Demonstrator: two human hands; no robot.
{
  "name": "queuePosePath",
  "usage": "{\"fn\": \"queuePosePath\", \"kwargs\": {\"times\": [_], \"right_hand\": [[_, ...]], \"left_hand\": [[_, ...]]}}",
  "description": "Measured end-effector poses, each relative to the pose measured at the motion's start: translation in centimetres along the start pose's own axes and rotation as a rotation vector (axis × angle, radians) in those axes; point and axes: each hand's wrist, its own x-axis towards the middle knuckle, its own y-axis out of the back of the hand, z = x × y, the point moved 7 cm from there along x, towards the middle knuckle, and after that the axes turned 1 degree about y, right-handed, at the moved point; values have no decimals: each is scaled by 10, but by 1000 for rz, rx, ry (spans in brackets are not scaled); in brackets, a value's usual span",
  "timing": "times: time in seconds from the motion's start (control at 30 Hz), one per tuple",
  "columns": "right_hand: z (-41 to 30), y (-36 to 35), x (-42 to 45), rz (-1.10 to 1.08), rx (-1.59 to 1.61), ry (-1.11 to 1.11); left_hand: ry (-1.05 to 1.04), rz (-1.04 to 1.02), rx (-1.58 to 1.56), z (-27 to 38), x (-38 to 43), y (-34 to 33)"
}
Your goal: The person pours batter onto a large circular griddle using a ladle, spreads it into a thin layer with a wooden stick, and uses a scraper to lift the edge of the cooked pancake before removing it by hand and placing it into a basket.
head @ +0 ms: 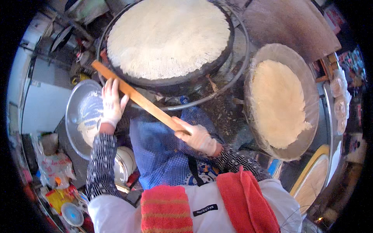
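A long flat wooden strip (145, 102) slants in front of me, its upper left end near the rim of a round griddle. My right hand (199, 139), in a clear thin glove, is closed around its lower end. My left hand (112, 102), gloved too, lies against the strip nearer its upper end, fingers over or behind it; how firmly it grips cannot be told. A wide thin sheet of pale batter (169, 38) covers most of the dark griddle (174, 83). Below my left hand is a metal bowl (71, 122) with pale batter inside.
A large plastic-lined basin (310, 116) of pale batter or dough stands at the right. A metal ring (233, 84) surrounds the griddle. A brown board or sheet (288, 26) lies at the upper right. A white bucket (126, 163) and plastic bags (56, 167) are at the lower left.
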Motion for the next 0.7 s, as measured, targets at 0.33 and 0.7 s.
{"fn": "queuePosePath", "kwargs": {"times": [0.33,0.7], "right_hand": [[94,224,-33,583,-336,-212],[28,57,-38,88,17,-149]], "left_hand": [[-7,-437,152,72,-40,-62],[-680,-187,-613,292,-114,-18]]}}
